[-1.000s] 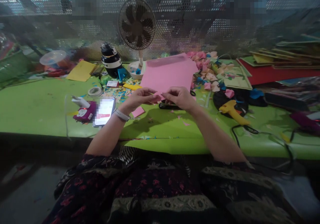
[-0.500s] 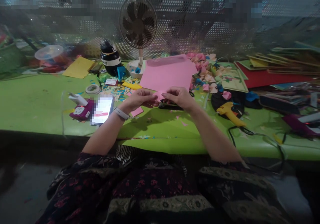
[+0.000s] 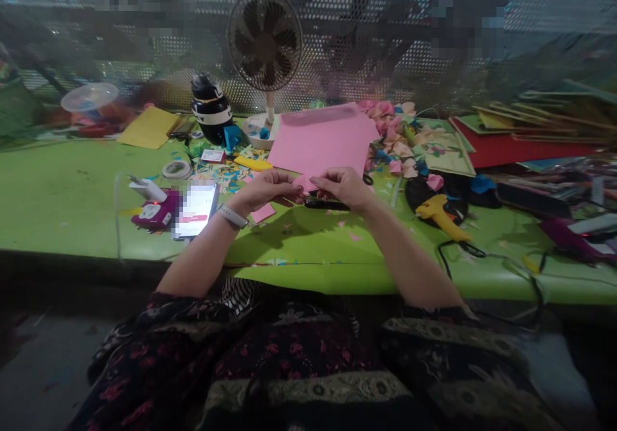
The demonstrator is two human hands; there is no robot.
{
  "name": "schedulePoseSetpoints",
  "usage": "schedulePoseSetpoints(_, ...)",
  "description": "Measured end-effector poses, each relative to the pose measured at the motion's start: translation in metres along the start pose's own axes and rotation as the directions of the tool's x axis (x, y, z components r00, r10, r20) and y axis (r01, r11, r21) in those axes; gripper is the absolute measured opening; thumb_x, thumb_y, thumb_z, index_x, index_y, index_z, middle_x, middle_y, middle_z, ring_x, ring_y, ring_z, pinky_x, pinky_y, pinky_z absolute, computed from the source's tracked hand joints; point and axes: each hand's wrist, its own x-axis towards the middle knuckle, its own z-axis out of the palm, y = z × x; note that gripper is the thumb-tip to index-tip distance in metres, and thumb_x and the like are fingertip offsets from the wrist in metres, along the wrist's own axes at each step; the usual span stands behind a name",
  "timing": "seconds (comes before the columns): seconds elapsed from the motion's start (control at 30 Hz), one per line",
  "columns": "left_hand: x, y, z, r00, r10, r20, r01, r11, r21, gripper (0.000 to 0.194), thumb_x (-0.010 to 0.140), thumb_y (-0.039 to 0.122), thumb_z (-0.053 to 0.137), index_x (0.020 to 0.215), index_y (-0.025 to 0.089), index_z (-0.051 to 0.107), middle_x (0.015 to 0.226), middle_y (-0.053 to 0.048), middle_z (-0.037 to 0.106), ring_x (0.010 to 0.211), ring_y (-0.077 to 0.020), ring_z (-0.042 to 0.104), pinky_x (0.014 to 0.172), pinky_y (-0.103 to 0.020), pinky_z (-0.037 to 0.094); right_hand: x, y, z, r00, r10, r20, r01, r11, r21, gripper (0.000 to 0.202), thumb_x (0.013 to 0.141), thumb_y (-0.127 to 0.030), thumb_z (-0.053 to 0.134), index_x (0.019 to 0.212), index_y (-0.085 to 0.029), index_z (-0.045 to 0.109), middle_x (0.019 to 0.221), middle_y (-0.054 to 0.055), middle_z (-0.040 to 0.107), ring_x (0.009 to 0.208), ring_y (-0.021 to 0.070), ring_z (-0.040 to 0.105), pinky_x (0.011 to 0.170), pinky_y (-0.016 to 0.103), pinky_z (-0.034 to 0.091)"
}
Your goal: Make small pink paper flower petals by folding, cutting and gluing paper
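Note:
Between my two hands is a small piece of pink paper [image 3: 305, 184], pinched from both sides above the green table. My left hand [image 3: 272, 189] closes thumb and fingers on its left edge; a pale watch band circles that wrist. From the other side my right hand [image 3: 341, 185] grips the paper, fingertips bent inward. A black-handled tool [image 3: 325, 205], partly hidden, lies just below the fingers. Left of it rests a small pink paper square [image 3: 263, 212]. Behind my hands a large pink sheet [image 3: 322, 139] lies on the table.
Left are a lit phone [image 3: 196, 209], a purple power strip [image 3: 157, 211], a tape roll [image 3: 177, 170] and a yellow cutter [image 3: 253, 163]. A black bottle [image 3: 211, 113] and a fan [image 3: 265, 39] stand behind. Right are folded paper pieces [image 3: 393, 135] and a yellow glue gun [image 3: 441, 216] with its cord.
The pink paper between my fingers has turned slightly and now looks more rounded on top. My hands stay in nearly the same place, and the view has shifted a little.

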Motion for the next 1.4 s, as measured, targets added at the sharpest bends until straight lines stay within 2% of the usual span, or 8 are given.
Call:
schedulePoseSetpoints(0.2,-0.0004,0.0014,0.0022,0.999,-0.011,-0.032,0.011,1.0,-0.003,0.015,0.081,0.027,0.076,0.085,0.013,0.071,0.088,-0.008,0.079,0.074,-0.0118,0.073,0.072,-0.022,0.058,0.0003,0.0002,0.0006,1.0,0.02,0.012,-0.02,1.0,0.013,0.043,0.072,-0.056,0.08,0.069,-0.016,0.063,0.056,-0.002,0.059,0.049,0.0067,0.049,0.046,0.021,0.038)
schedulePoseSetpoints(0.37,0.0004,-0.0005,0.0008,1.0,-0.014,-0.026,0.014,1.0,-0.003,0.017,0.08,0.029,0.077,0.085,0.013,0.071,0.091,-0.009,0.079,0.075,-0.0123,0.073,0.074,-0.023,0.058,0.001,0.0017,0.0004,1.0,0.003,0.01,-0.003,1.0,-0.026,0.043,0.076,-0.057,0.077,0.068,-0.017,0.062,0.055,-0.002,0.058,0.05,0.0074,0.05,0.048,0.022,0.04)
schedulePoseSetpoints(0.7,0.0003,0.0001,0.0021,0.999,-0.022,-0.048,0.021,1.0,-0.016,0.02,0.081,0.032,0.078,0.084,0.013,0.072,0.087,-0.009,0.079,0.072,-0.0122,0.073,0.074,-0.024,0.059,-0.0008,-0.0023,0.0024,1.0,-0.001,-0.012,0.0,0.999,-0.038,0.047,0.072,-0.059,0.078,0.065,-0.016,0.062,0.055,-0.001,0.058,0.05,0.0075,0.049,0.049,0.023,0.039)
schedulePoseSetpoints(1.03,-0.0003,0.0018,0.0044,0.998,-0.001,-0.066,0.001,1.0,-0.002,0.017,0.08,0.028,0.078,0.086,0.013,0.073,0.085,-0.008,0.078,0.071,-0.0118,0.072,0.071,-0.023,0.058,0.0009,0.0028,0.0026,0.999,-0.035,-0.028,0.033,0.998,-0.059,0.047,0.074,-0.061,0.076,0.068,-0.017,0.062,0.057,-0.001,0.06,0.05,0.0078,0.05,0.048,0.023,0.04)
schedulePoseSetpoints(1.4,0.0014,0.0015,0.0057,0.995,-0.018,-0.095,0.019,1.0,0.011,0.023,0.079,0.033,0.08,0.076,0.013,0.068,0.076,-0.007,0.077,0.066,-0.0114,0.071,0.066,-0.022,0.058,0.0007,0.0024,0.0019,0.998,-0.052,-0.024,0.05,0.995,-0.087,0.048,0.072,-0.063,0.076,0.066,-0.017,0.061,0.056,-0.001,0.059,0.049,0.0075,0.047,0.047,0.023,0.039)
